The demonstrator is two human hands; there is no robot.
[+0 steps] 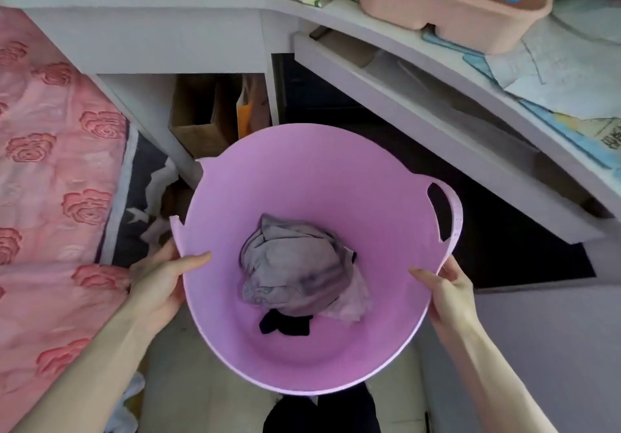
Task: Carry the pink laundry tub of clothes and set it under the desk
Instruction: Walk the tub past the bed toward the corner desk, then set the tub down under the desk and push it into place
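The pink laundry tub (302,180) fills the middle of the head view, held above the floor and tilted toward me. Inside lie crumpled grey clothes (295,268) and a small black garment (284,323). My left hand (161,281) grips the tub's left rim, thumb inside the wall. My right hand (447,291) grips the right rim just below the cut-out handle (443,214). The white desk (386,29) runs across the top and down the right. The dark opening under the desk (487,231) lies right behind the tub.
A bed with a pink rose-patterned cover (50,180) stands at the left. A pulled-out keyboard shelf (437,113) hangs over the opening. A cardboard box (201,123) sits in the desk's left compartment. A pink organiser tray (437,6) and packets rest on the desk.
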